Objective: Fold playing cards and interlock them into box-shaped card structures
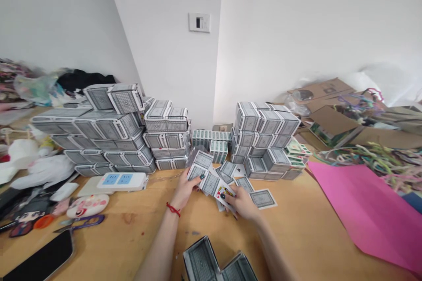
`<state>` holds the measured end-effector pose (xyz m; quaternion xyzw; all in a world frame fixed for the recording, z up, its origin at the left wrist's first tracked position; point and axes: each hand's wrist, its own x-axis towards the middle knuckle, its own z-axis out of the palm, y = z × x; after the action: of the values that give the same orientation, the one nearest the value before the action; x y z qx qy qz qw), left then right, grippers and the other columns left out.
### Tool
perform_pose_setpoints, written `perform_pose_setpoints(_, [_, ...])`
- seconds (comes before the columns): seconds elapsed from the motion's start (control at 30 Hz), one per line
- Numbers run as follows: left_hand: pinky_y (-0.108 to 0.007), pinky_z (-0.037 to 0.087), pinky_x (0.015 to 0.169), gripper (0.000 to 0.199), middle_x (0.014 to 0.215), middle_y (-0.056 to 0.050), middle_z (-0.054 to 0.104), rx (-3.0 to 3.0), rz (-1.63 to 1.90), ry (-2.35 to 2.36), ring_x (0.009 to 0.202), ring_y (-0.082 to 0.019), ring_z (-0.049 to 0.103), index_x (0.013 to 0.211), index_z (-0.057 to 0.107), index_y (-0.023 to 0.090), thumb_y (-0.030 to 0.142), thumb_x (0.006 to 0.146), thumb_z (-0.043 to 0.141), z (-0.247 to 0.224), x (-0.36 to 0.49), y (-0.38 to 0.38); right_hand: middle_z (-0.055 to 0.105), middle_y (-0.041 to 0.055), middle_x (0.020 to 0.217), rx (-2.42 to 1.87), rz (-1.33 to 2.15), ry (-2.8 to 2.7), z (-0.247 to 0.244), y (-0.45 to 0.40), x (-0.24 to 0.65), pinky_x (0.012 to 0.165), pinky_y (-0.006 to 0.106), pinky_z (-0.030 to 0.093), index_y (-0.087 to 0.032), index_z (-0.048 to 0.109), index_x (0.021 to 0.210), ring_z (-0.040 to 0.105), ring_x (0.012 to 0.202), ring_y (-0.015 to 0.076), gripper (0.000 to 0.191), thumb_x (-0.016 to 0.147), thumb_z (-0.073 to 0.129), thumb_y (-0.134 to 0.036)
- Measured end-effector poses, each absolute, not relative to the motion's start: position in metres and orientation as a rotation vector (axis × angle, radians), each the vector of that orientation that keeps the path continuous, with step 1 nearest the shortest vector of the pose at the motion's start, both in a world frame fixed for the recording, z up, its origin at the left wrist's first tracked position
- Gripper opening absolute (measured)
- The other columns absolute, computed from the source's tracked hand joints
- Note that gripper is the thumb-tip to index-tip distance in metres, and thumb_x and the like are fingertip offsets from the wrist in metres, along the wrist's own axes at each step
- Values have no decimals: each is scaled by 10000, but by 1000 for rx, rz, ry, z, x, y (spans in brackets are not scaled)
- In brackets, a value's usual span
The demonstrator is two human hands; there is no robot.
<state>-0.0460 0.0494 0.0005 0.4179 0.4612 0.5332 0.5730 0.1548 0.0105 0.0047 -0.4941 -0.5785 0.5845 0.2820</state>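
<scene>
In the middle of the table my left hand (pixel 187 186) grips a joined piece of playing cards (pixel 203 160) with grey patterned backs, thumb pressed on top. My right hand (pixel 242 202) pinches a face card (pixel 224 191), its picture side up, close against the cards at my left. Behind and beside my right hand lie loose playing cards (pixel 263 198), most of them back up. Nearest to me stands a box-like shape folded from cards (pixel 201 260), partly cut off by the lower edge. How the cards between my hands join is hard to make out.
Stacked card blocks rise at the left (pixel 121 127) and right (pixel 253 118), with green card boxes (pixel 218 151) between. A power strip (pixel 123 181), scissors (pixel 82 223) and a phone (pixel 42 259) lie left. Pink paper (pixel 365 215) and cardboard (pixel 332 127) are right.
</scene>
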Motion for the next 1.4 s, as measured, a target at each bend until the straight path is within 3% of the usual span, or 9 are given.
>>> perform_pose_setpoints(0.23, [-184,383,424,393,746,5,598,1030,1185,1048,547,-103,538,951,526,170,252,594,668,4,-43,46,552,-47,460,-1311,1584,-1642,10,9,153,241,162,285,-188,452,671,389,245,58,165,754,463,-331])
perform_pose_setpoints(0.57, [-187,391,410,407,739,-7,612,904,1238,1060,496,-92,531,944,531,157,256,581,685,7,-41,46,606,-12,590,-1086,1533,-1172,2,14,159,368,212,388,-176,446,768,559,410,128,299,662,597,-411])
perform_pose_setpoints(0.77, [-224,459,466,398,772,-22,606,843,1267,988,576,-119,558,958,529,153,276,606,670,4,-40,46,524,-47,406,-1154,1391,-1150,-9,19,156,333,213,303,-201,396,734,425,301,96,354,709,497,-539])
perform_pose_setpoints(0.97, [-238,484,490,388,848,-34,595,905,1259,995,610,-122,560,981,508,164,282,638,645,4,-39,45,596,-19,542,-1167,1351,-1188,-7,18,153,310,209,267,-221,340,747,436,303,93,346,715,473,-539])
perform_pose_setpoints(1.4, [-262,504,571,433,1003,-65,595,925,1209,1019,757,-169,588,1027,500,186,296,634,644,3,-37,44,449,-86,435,-1224,1295,-1236,-13,18,153,307,212,201,-234,333,777,324,264,75,363,742,416,-585])
